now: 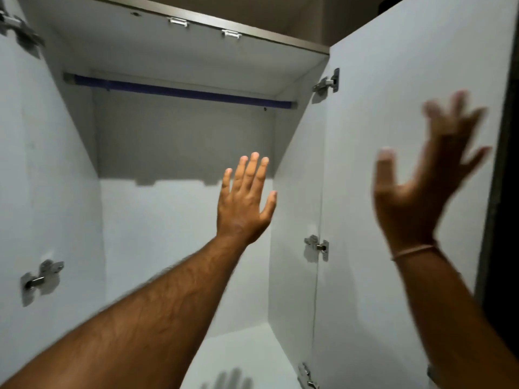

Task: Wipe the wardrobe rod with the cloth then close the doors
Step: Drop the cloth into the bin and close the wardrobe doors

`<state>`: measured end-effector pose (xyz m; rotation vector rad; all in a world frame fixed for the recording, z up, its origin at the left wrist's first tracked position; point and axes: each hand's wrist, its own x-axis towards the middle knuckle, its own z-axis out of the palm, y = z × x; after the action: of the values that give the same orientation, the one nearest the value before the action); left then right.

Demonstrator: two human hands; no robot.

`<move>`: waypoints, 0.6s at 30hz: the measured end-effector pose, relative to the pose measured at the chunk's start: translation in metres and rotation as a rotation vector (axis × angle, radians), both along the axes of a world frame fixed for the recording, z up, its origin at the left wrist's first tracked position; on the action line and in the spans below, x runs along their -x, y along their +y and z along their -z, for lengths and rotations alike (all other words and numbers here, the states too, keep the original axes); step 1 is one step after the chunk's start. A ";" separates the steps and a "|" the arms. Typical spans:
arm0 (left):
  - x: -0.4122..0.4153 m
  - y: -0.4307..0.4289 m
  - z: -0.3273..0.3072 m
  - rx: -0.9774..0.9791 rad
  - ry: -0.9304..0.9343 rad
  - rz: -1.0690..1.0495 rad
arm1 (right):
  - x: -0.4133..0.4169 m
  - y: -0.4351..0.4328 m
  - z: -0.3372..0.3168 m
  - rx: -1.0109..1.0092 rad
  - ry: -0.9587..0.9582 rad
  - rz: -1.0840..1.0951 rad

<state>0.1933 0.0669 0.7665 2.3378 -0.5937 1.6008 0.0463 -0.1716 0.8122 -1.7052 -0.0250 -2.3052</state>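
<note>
The blue wardrobe rod runs across the top of the white wardrobe, just under its upper shelf. Both doors stand open: the left door and the right door. My left hand is raised inside the opening, fingers spread, holding nothing. My right hand is lifted in front of the right door's inner face, fingers apart and blurred by motion, a thin band on its wrist. No cloth is in view.
Metal hinges sit on the right door and on the left door. The white wardrobe floor lies below. A dark gap borders the right door's outer edge.
</note>
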 end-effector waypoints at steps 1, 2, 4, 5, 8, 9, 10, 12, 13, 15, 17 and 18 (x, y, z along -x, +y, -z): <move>0.006 -0.022 -0.005 -0.012 -0.011 0.066 | 0.018 -0.032 0.002 -0.024 -0.038 0.017; 0.012 -0.042 -0.010 -0.024 -0.015 0.132 | 0.031 -0.059 0.004 -0.060 -0.050 0.032; 0.029 -0.087 -0.019 -0.061 -0.016 0.273 | 0.049 -0.106 0.009 -0.182 -0.001 0.029; 0.038 -0.107 -0.023 -0.078 -0.020 0.335 | 0.051 -0.119 0.013 -0.277 0.046 0.008; 0.068 -0.166 -0.036 -0.105 -0.031 0.515 | 0.045 -0.135 0.033 -0.478 0.280 -0.125; 0.077 -0.182 -0.040 -0.104 -0.028 0.561 | 0.039 -0.133 0.041 -0.477 0.341 -0.207; 0.086 -0.197 -0.045 -0.106 -0.019 0.602 | 0.033 -0.130 0.049 -0.467 0.370 -0.286; 0.100 -0.223 -0.055 -0.112 0.027 0.662 | 0.024 -0.124 0.058 -0.478 0.376 -0.384; 0.105 -0.234 -0.059 -0.112 0.058 0.689 | 0.020 -0.121 0.060 -0.497 0.365 -0.395; 0.111 -0.250 -0.065 -0.091 0.113 0.743 | 0.017 -0.118 0.062 -0.520 0.338 -0.390; 0.115 -0.258 -0.069 -0.066 0.148 0.778 | 0.021 -0.115 0.062 -0.507 0.331 -0.365; 0.117 -0.260 -0.070 -0.053 0.163 0.789 | 0.024 -0.113 0.062 -0.491 0.337 -0.357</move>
<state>0.0767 -0.1933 0.8369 1.8550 -1.3124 1.0221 0.0222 -0.2842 0.7502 -1.6385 0.2591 -1.5850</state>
